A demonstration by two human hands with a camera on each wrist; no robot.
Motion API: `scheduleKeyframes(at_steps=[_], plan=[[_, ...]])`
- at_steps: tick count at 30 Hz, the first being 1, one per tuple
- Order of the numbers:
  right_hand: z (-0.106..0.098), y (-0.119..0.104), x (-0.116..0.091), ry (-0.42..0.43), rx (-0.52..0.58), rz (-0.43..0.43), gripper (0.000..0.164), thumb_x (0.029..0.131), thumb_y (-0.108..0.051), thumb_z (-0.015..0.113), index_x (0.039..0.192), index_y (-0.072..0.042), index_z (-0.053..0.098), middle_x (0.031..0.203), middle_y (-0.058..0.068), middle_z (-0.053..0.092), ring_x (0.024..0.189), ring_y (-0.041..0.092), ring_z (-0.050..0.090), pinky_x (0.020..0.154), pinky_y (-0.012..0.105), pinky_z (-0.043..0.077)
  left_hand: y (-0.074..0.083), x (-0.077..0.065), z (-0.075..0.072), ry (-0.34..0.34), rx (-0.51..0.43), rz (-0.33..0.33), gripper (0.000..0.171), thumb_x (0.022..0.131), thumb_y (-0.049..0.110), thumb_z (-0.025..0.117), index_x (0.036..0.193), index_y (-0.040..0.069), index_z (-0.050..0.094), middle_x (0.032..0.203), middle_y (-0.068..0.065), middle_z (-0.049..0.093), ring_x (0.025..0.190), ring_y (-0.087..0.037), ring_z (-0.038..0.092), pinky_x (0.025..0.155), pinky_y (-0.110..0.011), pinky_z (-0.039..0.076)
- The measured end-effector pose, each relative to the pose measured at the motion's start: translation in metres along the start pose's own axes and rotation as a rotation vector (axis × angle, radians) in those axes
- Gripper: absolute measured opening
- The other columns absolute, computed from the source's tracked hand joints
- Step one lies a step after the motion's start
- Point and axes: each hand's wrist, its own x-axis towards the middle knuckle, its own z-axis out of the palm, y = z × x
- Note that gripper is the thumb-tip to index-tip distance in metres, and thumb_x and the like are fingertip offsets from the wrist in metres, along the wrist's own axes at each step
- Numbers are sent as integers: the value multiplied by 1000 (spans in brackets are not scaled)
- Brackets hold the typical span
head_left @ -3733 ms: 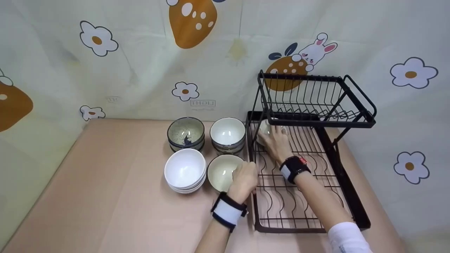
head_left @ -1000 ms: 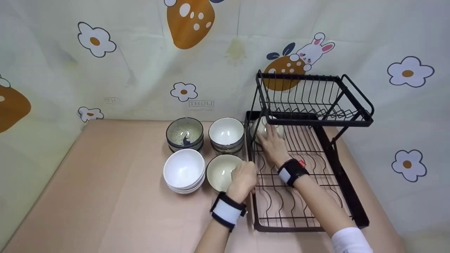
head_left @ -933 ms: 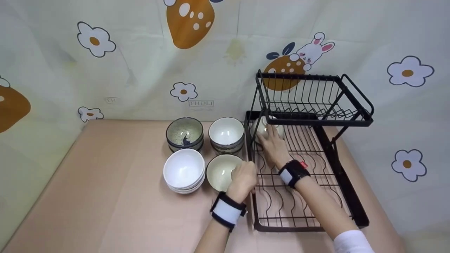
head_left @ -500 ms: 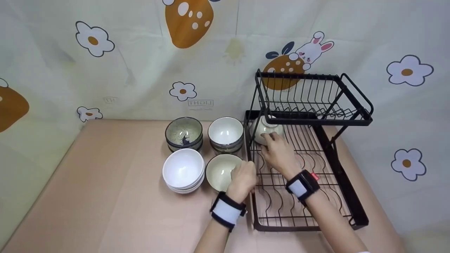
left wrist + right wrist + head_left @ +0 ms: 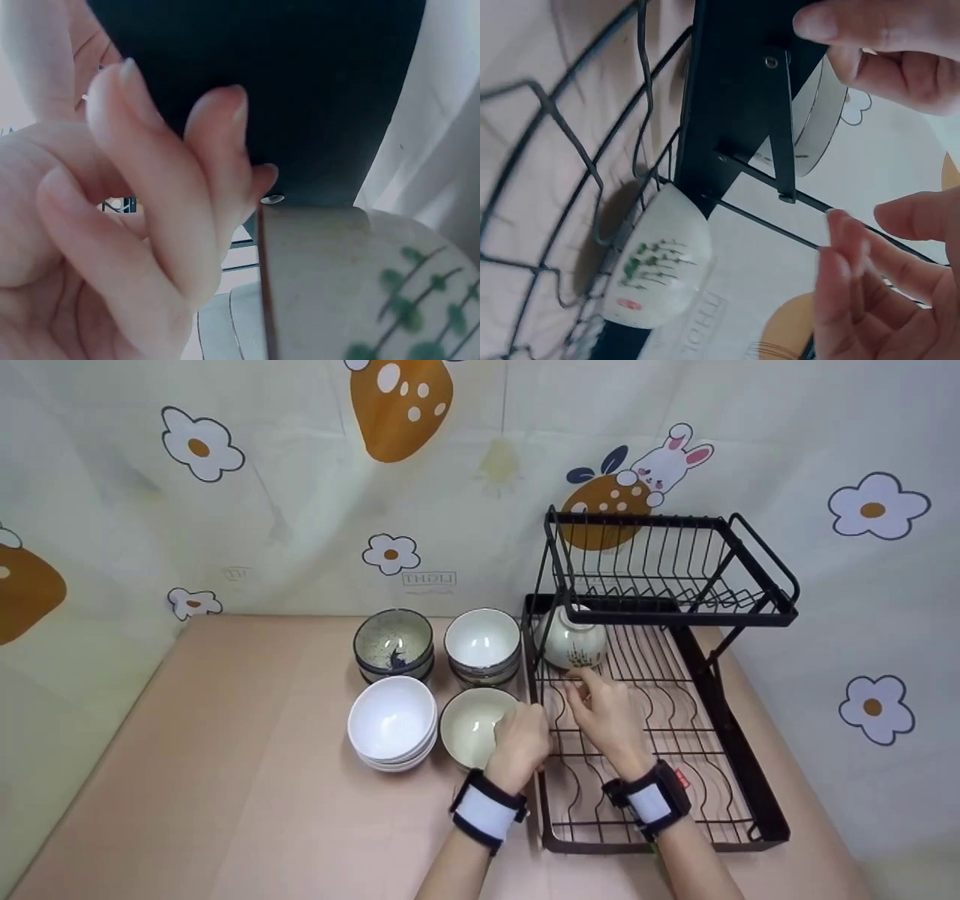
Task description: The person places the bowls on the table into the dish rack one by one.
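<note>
A white bowl (image 5: 568,641) with a green plant pattern stands upside down at the back left of the black dish rack (image 5: 637,851), under its upper tier. Just in front of that bowl, my right hand (image 5: 609,718) hovers over the lower wires, fingers loosely bent, nothing held. My left hand (image 5: 521,742) grips the rack's left side panel (image 5: 735,90); in the right wrist view its thumb lies on the panel's edge. Right beside the left hand is a cream bowl (image 5: 472,724), mouth up on the table, partly covered by that hand. Its leafy outer wall (image 5: 375,300) shows in the left wrist view.
Left of the rack are a stack of white bowls (image 5: 391,716), a speckled dark-rimmed stack (image 5: 394,637) and another dark-rimmed stack with a white inside (image 5: 484,639). The upper tier (image 5: 675,619) overhangs the rack's back. A patterned curtain (image 5: 300,510) closes off the table's far side.
My right hand has let go of the white bowl and drawn back toward me, leaving the bowl upside down in the rack. The left hand keeps its place on the rack's side.
</note>
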Motion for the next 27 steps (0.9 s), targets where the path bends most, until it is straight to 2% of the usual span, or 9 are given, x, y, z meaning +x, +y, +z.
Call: scheduleKeyframes(at_steps=[4,9,12,14,18,20,24,27], plan=[[-2,5,-4,12,15,9,6,84,-7,71,88,-3,69,57,-1,60,41,9,45,37,26,36,5,-4,5,81,105,44,8,80,3,66,73,5,69,75,-11,66,63,-25,63,50,-36,53],[-4,7,-4,2,8,13,6,86,-9,69,86,-3,69,51,-4,54,38,5,36,35,24,28,6,-11,8,183,295,110,6,78,8,71,72,9,70,69,-6,64,57,-22,62,44,-32,49],[-3,6,-4,-7,1,2,6,87,-10,68,86,-4,68,51,-5,53,39,4,36,36,24,29,1,-17,10,238,359,157,7,74,7,73,69,10,69,65,-5,63,55,-22,61,41,-31,47],[-2,5,-5,-7,5,-3,6,87,-10,68,86,-4,69,51,-5,54,39,4,35,36,24,29,-5,-21,12,299,379,195,7,72,6,72,69,10,67,63,-5,61,54,-22,60,41,-32,46],[-4,4,-5,1,14,-6,6,86,-9,68,86,-3,69,53,-4,55,39,4,37,36,23,30,-18,-30,16,409,440,266,13,68,5,74,77,8,65,69,-5,59,61,-21,57,43,-29,44],[-5,3,-5,2,11,-12,6,86,-9,68,86,-3,69,53,-4,56,39,4,36,37,23,29,-26,-36,17,412,485,295,20,66,5,75,82,7,64,73,-5,58,65,-20,55,46,-28,45],[-3,3,-5,6,0,-29,5,86,-9,68,87,-5,70,51,-6,53,40,2,32,37,23,26,-39,-49,17,312,541,356,26,66,6,77,87,4,63,75,-5,58,65,-19,55,51,-27,46],[-2,4,-5,5,3,-35,4,86,-8,68,87,-4,70,50,-8,50,40,1,30,37,23,25,-45,-54,20,277,563,381,27,64,3,77,86,5,62,72,-4,57,62,-17,54,48,-26,46]])
